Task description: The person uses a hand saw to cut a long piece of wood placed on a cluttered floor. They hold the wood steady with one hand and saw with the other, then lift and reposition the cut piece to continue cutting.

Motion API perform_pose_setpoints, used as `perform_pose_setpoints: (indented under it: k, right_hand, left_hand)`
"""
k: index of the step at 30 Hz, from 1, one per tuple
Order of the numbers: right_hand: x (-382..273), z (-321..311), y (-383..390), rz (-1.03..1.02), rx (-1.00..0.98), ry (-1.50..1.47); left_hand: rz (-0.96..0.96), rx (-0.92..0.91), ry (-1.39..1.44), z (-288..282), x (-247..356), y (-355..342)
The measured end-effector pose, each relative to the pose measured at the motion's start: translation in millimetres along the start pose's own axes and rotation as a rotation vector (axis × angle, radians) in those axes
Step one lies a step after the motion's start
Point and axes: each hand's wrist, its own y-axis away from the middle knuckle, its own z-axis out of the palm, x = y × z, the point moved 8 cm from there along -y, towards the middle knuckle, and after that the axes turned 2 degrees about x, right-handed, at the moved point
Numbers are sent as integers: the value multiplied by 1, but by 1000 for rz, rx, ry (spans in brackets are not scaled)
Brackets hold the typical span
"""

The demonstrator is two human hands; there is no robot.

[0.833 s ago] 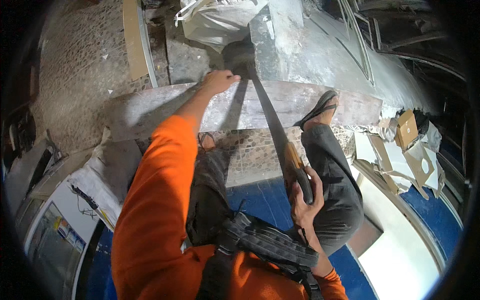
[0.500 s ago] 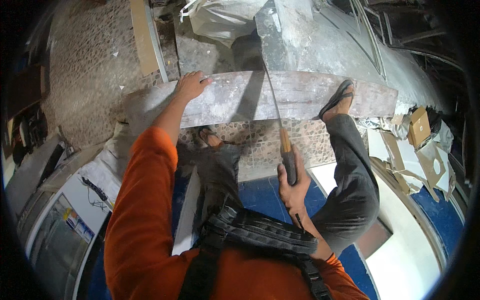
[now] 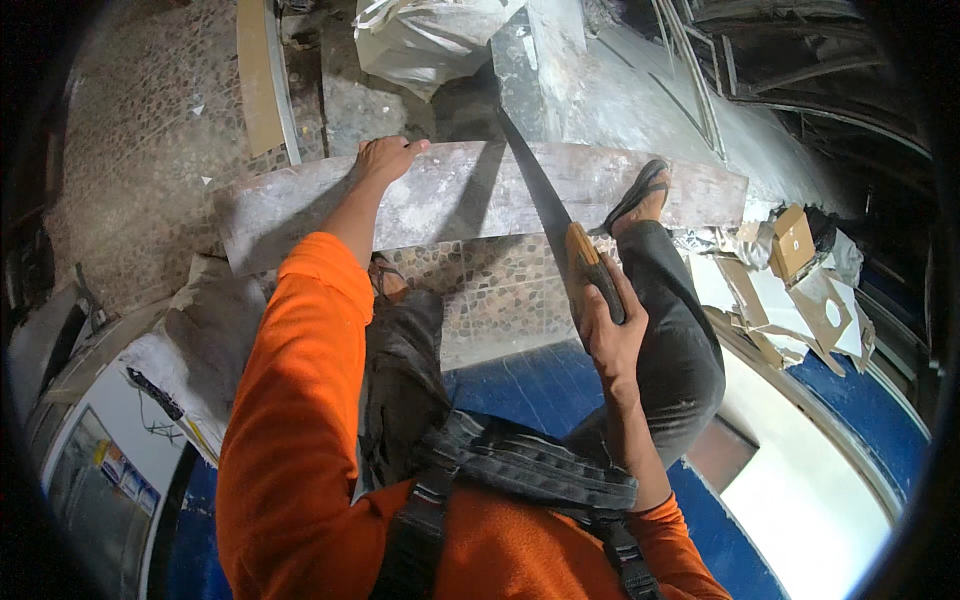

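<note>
A long grey weathered plank [image 3: 450,200] lies crosswise in front of me. My left hand [image 3: 385,157] presses flat on its far edge, left of the cut. My right hand [image 3: 605,325] grips the wooden handle of a hand saw [image 3: 545,205], whose dark blade runs up across the plank near its middle. My right foot in a sandal [image 3: 640,195] rests on the plank to the right of the blade. My left foot [image 3: 385,280] stands on the pebbled floor below the plank.
A white plastic sack [image 3: 430,40] lies beyond the plank. A narrow wooden board [image 3: 258,80] lies at upper left. Cardboard scraps [image 3: 790,270] pile up at right. Blue and white panels [image 3: 830,470] sit below right; a printed white sheet [image 3: 110,440] lies at lower left.
The saw has been pushed forward, so the handle and my right hand are closer to the plank. My left hand stays pressed on the plank.
</note>
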Motion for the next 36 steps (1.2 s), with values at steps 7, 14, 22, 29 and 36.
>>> perform_pose_setpoints:
  k: [7,14,22,29,36]
  right_hand:
    - [-37,32,32,30,63,-97]
    - [-3,79,26,44,47,-50]
    - [4,89,18,143,39,-67]
    - [-6,81,-12,67,56,-70]
    - [11,65,21,122,48,-36]
  left_hand:
    - [-69,30,16,-13,-117,10]
    - [-6,-31,46,-26,-105,29]
    - [-56,-52,26,-23,-103,17]
    - [-56,-38,68,-30,-77,-15]
    - [47,-88,-126,-31,-45,-6]
